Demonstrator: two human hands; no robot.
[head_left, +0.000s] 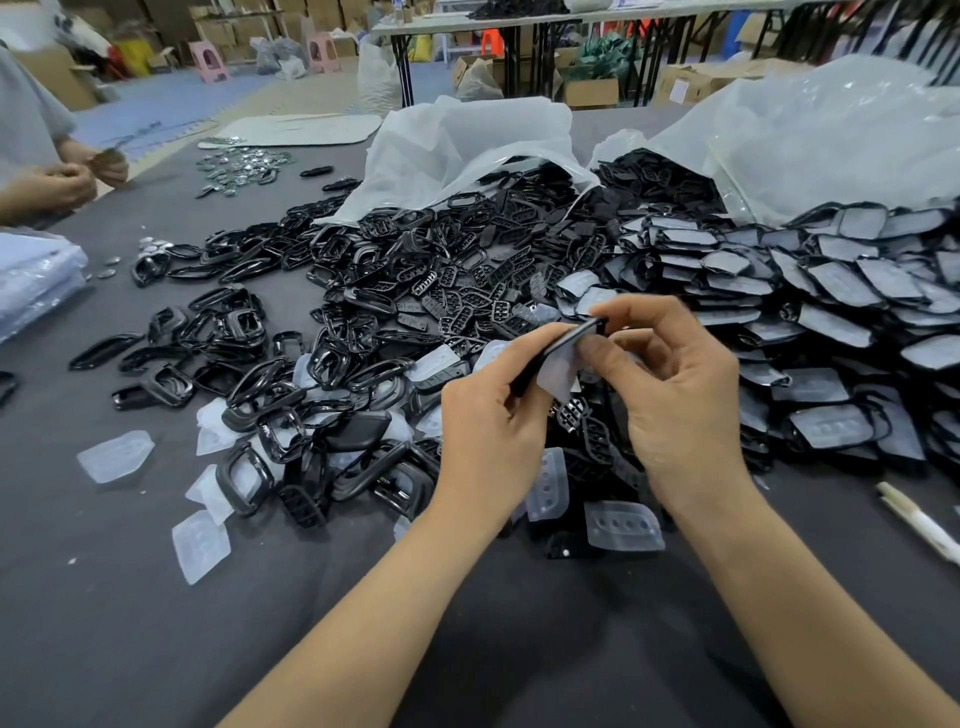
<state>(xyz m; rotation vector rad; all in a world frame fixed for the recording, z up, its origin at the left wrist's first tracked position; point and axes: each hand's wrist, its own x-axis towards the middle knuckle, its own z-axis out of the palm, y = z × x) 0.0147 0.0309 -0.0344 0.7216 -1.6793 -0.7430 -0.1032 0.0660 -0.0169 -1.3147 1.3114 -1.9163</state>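
My left hand (493, 415) grips a thin black plastic frame (563, 345) edge-on above the table. My right hand (675, 384) pinches the frame's far end together with a translucent white rubber pad (558, 374) that hangs under it. Below my hands lie more translucent pads (623, 525) and black grid inserts (571, 413). Loose black frames (332, 395) are heaped to the left. Stacks of black frames with pads fitted (831, 322) are piled to the right.
Two clear plastic bags (467, 140) spill black parts at the back of the dark grey table (156, 623). A white pen (919, 522) lies at the right edge. Another person's hands (67, 176) work at the far left, near small shiny parts (239, 166).
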